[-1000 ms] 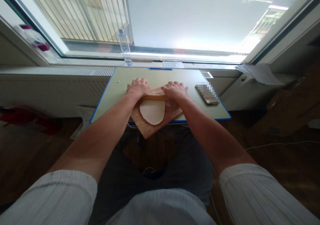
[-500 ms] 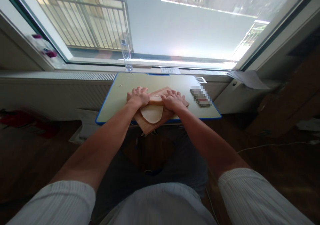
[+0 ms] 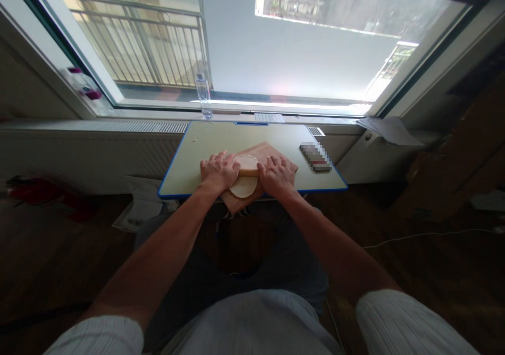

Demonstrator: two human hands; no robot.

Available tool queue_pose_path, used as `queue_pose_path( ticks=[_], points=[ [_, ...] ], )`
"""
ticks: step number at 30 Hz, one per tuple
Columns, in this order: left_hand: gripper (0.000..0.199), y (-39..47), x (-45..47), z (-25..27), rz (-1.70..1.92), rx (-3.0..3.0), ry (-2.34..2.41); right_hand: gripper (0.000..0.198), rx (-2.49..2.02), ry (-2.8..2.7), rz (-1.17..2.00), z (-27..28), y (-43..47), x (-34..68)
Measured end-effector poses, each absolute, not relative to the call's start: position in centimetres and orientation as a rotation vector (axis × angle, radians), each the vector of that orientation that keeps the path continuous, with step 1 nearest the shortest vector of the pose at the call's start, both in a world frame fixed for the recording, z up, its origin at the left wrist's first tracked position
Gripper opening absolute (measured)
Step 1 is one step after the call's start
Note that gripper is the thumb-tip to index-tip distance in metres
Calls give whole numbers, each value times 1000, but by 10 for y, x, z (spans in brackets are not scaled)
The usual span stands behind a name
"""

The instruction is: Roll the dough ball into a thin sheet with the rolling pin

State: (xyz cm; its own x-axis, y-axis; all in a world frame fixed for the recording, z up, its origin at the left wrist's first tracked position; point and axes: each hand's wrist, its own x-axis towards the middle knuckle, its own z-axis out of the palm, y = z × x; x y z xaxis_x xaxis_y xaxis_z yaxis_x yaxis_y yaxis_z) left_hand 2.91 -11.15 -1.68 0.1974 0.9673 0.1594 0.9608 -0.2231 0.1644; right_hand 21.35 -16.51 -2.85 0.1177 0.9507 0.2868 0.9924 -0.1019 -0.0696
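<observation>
A wooden rolling pin [image 3: 249,172] lies across a flat round of pale dough [image 3: 243,188], with dough showing on both its far and near sides. Under the dough is a wooden board [image 3: 268,152], turned at an angle and jutting over the table's near edge. My left hand [image 3: 219,171] is closed over the pin's left end. At its right end my right hand [image 3: 278,175] grips it too, thumb toward the middle. Both palms hide the ends of the pin.
The small table [image 3: 185,165] has a blue rim. A blurred-out flat object [image 3: 315,156] lies on its right side. Behind it, a clear bottle [image 3: 203,96] and a white keyboard-like item [image 3: 269,118] stand on the windowsill. Another bottle [image 3: 84,84] is at the left.
Both hands have drawn the rolling pin nearer to me over the dough, so more dough shows beyond it and less on the near side. The view has shifted slightly.
</observation>
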Motion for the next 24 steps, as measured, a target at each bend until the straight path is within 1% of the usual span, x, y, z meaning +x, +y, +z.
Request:
queue_pose_path(
  ticks=[7,10,15,24],
  points=[
    [60,-143,17,-32,621,2481,1858,67,-2129,-1839,-201,-42,-197,205],
    [61,-155,12,-38,671,2483,1842,67,-2103,-1814,-202,-48,-210,202],
    [61,-157,10,-39,670,2472,1828,69,-2087,-1800,-223,-51,-212,202],
    [57,-121,22,-32,587,2472,1850,69,-2119,-1831,-245,-40,-177,207]
  ],
)
